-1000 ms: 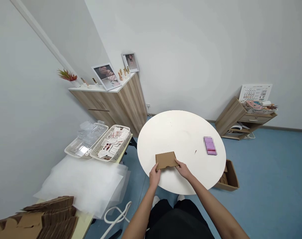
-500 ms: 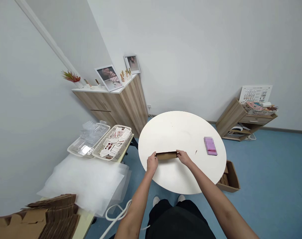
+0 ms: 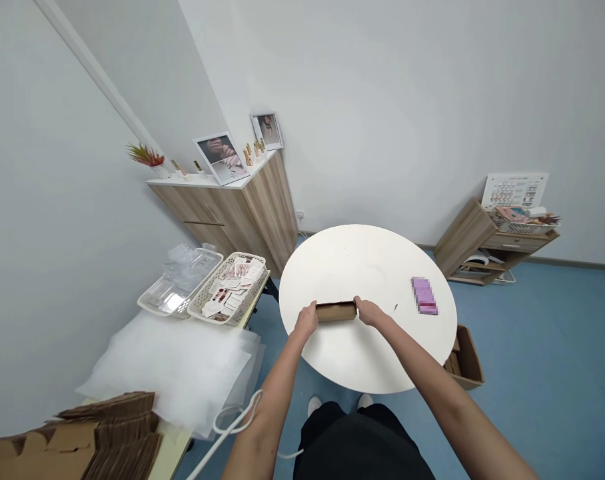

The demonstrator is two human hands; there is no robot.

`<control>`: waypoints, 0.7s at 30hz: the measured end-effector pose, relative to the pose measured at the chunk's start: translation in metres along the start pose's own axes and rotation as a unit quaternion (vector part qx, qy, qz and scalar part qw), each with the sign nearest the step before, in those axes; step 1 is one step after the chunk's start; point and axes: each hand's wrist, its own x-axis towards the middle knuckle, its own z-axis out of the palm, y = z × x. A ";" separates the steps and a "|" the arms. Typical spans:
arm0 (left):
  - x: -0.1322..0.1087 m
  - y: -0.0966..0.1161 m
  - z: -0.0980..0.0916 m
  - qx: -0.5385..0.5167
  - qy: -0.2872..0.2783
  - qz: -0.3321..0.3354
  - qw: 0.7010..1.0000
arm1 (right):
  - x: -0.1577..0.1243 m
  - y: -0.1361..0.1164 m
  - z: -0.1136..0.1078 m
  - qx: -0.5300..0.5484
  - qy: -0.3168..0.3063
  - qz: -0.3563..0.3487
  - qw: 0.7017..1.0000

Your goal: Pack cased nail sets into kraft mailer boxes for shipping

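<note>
A small brown cardboard box (image 3: 336, 311) stands on its edge on the round white table (image 3: 367, 267), near the table's front. My left hand (image 3: 306, 319) grips its left end and my right hand (image 3: 368, 311) grips its right end, fingers curled round it. A small pink packet (image 3: 424, 295) lies on the table to the right, apart from both hands.
To the left, a side table holds white foam sheets (image 3: 167, 367), a clear tray (image 3: 175, 287), a basket of small cards (image 3: 230, 288) and stacked flat cardboard (image 3: 107, 433). An open cardboard box (image 3: 465, 357) sits on the blue floor at right. Wooden cabinets stand against the walls.
The cardboard box lay flat under my hands a second ago; it has been tipped up onto its edge and moved slightly further onto the table. Both hands stayed on its ends.
</note>
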 end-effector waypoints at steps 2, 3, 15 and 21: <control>0.001 -0.001 -0.002 -0.004 -0.004 0.002 1.000 | -0.001 -0.002 -0.001 -0.012 -0.005 0.005 1.000; 0.002 0.000 -0.003 -0.008 -0.004 0.002 1.000 | 0.000 -0.002 -0.001 -0.016 -0.006 0.007 1.000; 0.020 -0.003 0.004 -0.084 0.006 -0.045 0.995 | 0.019 -0.026 0.016 -0.002 -0.019 0.078 0.997; 0.013 -0.011 0.008 -0.108 -0.006 -0.033 0.994 | 0.015 -0.026 0.020 -0.009 -0.011 0.084 0.996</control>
